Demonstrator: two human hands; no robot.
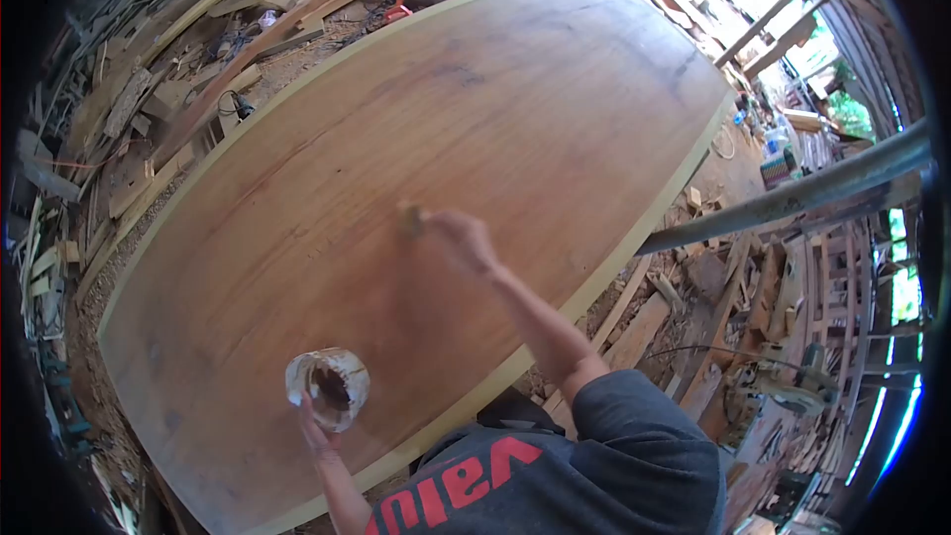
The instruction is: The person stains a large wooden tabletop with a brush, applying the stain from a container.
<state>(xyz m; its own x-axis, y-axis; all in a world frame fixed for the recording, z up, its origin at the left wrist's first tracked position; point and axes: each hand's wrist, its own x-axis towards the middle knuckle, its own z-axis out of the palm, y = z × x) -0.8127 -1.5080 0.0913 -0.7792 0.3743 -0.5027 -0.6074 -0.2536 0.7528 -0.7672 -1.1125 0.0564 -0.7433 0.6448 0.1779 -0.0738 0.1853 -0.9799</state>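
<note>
A large wooden panel (515, 119) with a pale edge stretches out in front of me, its face reddish brown with darker grain marks. My left hand (315, 424) grips a white tub (352, 365) at its near left side, above the lower part of the panel. Brown residue coats the tub's inside. Out over the middle of the panel, my right hand (460, 236) is closed around a small brush (410, 221), blurred by motion, whose head is right at the wood surface.
Wood scraps and planks (267, 35) litter the ground on the left. A grey metal pole (792, 190) reaches in from the right to the panel's edge. Beyond the near right edge sit a power saw (792, 381) and more offcuts (634, 327).
</note>
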